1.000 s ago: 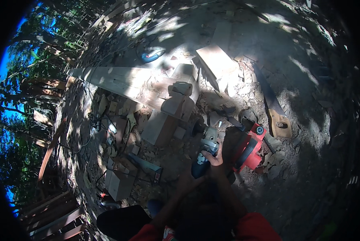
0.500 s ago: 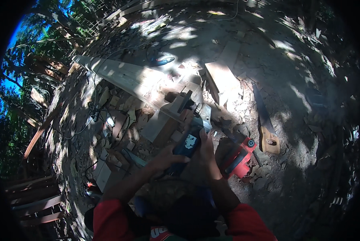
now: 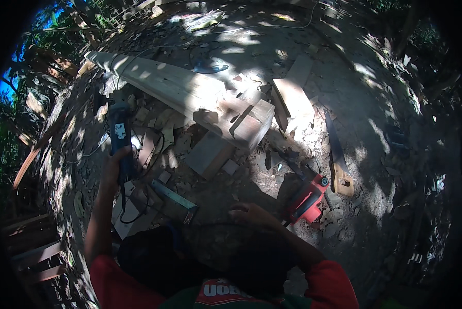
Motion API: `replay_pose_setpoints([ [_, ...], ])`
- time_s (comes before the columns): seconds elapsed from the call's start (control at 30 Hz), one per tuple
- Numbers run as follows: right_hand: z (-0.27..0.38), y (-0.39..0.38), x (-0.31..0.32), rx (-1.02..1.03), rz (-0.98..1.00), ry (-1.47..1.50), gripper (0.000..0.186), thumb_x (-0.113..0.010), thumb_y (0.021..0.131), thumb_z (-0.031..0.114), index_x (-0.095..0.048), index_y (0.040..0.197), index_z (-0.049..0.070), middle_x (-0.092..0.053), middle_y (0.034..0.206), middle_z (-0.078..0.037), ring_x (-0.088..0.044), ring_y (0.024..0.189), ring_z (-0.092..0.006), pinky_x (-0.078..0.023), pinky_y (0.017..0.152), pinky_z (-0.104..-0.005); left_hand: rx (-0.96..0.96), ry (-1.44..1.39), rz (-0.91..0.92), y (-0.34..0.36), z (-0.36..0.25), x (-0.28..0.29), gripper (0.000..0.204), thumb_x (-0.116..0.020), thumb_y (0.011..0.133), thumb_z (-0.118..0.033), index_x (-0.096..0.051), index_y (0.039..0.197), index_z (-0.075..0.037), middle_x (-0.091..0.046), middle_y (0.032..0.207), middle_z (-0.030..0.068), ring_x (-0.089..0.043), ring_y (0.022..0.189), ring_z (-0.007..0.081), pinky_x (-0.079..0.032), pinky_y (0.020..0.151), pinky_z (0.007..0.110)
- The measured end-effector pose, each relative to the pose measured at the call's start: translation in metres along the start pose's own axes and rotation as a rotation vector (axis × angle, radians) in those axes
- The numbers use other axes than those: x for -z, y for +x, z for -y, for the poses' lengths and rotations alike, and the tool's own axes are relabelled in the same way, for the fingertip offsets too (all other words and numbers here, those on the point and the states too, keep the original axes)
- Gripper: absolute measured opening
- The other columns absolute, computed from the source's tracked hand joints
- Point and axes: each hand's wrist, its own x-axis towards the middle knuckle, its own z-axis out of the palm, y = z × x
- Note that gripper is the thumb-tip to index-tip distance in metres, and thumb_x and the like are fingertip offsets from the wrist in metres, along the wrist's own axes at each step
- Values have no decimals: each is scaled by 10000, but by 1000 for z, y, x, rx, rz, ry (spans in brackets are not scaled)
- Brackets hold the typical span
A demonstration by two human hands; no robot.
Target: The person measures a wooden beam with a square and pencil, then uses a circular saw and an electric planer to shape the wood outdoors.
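Note:
At the left, my left hand is wrapped round the body of a dark blue angle grinder, its head pointing away from me. The grinder is held above wood scraps and leaves, clear of the timber. My right hand is low in the middle, empty, with its fingers apart and loosely bent, left of a red power planer. Ahead lies a long pale wooden beam, its near end cut with a notch and propped on a wood block.
A try square lies between my arms. To the right is a handsaw with a wooden handle. A pale board stands beyond the beam's end, and a blue tool lies behind the beam. Cords trail over the littered ground.
The angle grinder has moved from the beam's notched end to the far left in my left hand. My right hand has let go of it and dropped back toward me.

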Motion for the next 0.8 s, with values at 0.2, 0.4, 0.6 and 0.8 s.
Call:
replay_pose_setpoints([
  [0.2, 1, 14, -24, -261, -206, 155, 465, -569, 969, 322, -532, 1295, -8, -681, 1051, -121, -669, 943, -176, -532, 801, -282, 178, -423, -353, 80, 88, 163, 303, -708, 824, -272, -605, 927, -6, -619, 711, 55, -618, 532, 178, -539, 526, 309],
  [0.4, -80, -55, -25, -606, -230, 647, 604, -517, 974, 415, -337, 1419, 48, -567, 1241, -236, -643, 1017, -386, -541, 887, -487, 237, -683, -577, 193, 223, 293, 260, -721, 769, -218, -634, 903, -13, -618, 759, 62, -616, 603, 198, -512, 572, 341],
  [0.6, -54, -24, -43, -890, -305, 314, 657, -486, 980, 422, -234, 1487, 89, -502, 1329, -271, -613, 1067, -424, -527, 902, -521, 371, -269, -976, 167, 356, 421, 196, -733, 713, -167, -639, 786, -11, -601, 695, 55, -576, 539, 191, -483, 539, 342],
  [0.8, -30, 20, -39, -1032, -384, 170, 670, -485, 978, 427, -221, 1495, 93, -502, 1330, -274, -609, 1077, -422, -524, 903, -527, 626, 110, -1083, 191, 436, 410, 524, -724, 699, -322, -591, 1018, 71, -677, 899, 199, -670, 792, 319, -514, 729, 419],
])
